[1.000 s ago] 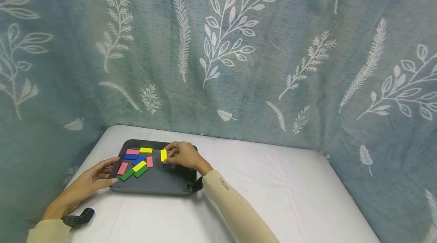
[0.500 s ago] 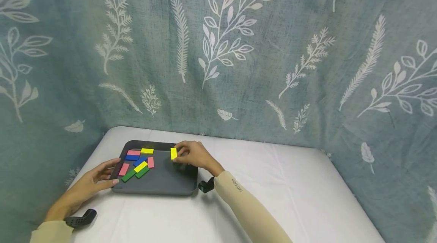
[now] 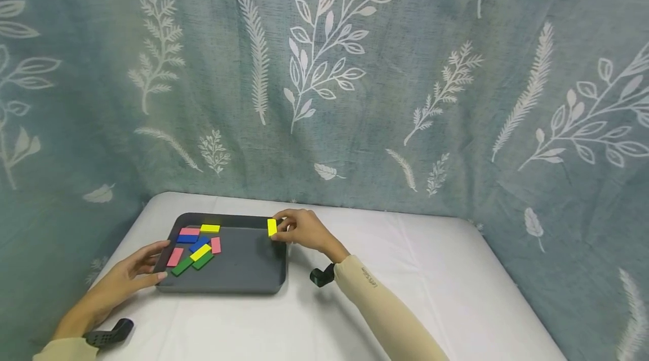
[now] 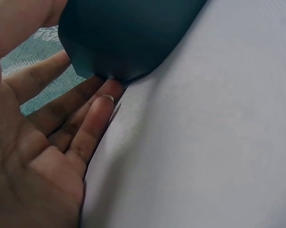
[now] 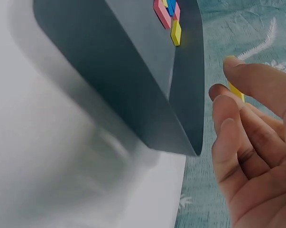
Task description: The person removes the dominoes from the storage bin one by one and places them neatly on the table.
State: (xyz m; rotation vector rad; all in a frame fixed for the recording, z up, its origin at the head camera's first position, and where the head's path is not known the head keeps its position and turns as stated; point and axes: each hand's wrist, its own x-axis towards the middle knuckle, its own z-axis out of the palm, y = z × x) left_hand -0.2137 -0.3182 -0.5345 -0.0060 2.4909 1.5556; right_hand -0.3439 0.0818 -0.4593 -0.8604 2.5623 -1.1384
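Note:
Between thumb and fingertips, my right hand (image 3: 306, 230) pinches a yellow block (image 3: 272, 228) upright over the far right corner of the dark grey tray (image 3: 238, 271). In the right wrist view, only a sliver of that yellow block (image 5: 236, 91) shows behind the thumb. My left hand (image 3: 124, 276) grips the tray's left side, thumb near the front corner and fingers farther back. From the left wrist, the fingers reach the tray's outer wall (image 4: 128, 38). Flat blocks lie in the tray's left half, among them a pink block (image 3: 175, 257), a blue block (image 3: 199, 244) and a green block (image 3: 182, 266).
Another yellow block (image 3: 210, 228) lies by the tray's back wall. The tray stands on a white-covered table (image 3: 385, 276), whose cloth extends to the right. A teal curtain (image 3: 253, 169) with white leaf prints hangs behind the table and along both sides.
My right hand has carried the yellow block rightward across the back of the tray to its far right corner. The left hand stays on the tray, and the head view has shifted slightly.

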